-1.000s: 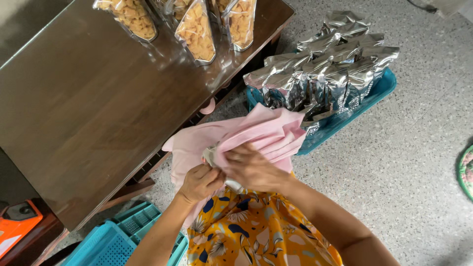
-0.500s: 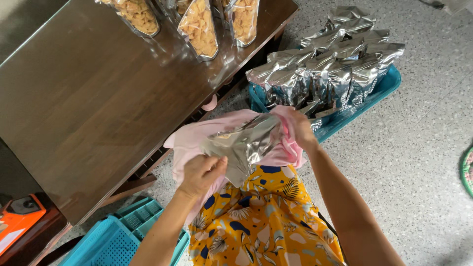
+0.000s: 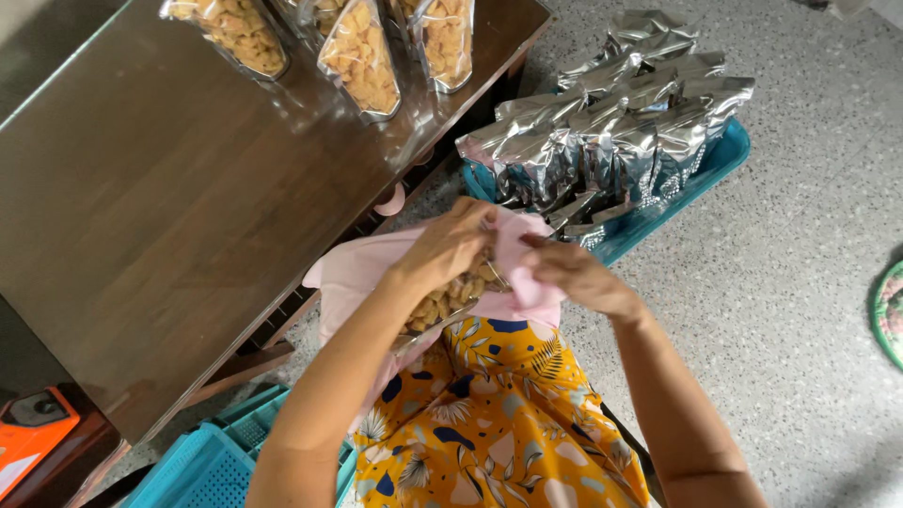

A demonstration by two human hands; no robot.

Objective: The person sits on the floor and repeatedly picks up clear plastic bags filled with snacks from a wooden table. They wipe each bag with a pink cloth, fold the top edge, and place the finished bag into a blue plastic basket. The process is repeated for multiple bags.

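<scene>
A pouch (image 3: 444, 303) with a clear front full of golden snack pieces lies on my lap over a pink cloth (image 3: 353, 273). My left hand (image 3: 451, 243) grips the pouch at its top edge. My right hand (image 3: 576, 275) is just to the right, with its fingers pinched on a fold of the pink cloth against the pouch's top. My yellow flowered garment (image 3: 499, 423) shows below both hands.
A dark brown table (image 3: 160, 207) at the left carries three filled clear pouches (image 3: 362, 61) along its far edge. A teal tray (image 3: 715, 165) on the speckled floor holds several silver pouches (image 3: 611, 113). A teal basket (image 3: 202, 461) and an orange object (image 3: 33, 433) sit at the lower left.
The pouch has turned from its silver back to its clear, snack-filled front. My hands have come closer together at its top, with the right hand now on the pink cloth.
</scene>
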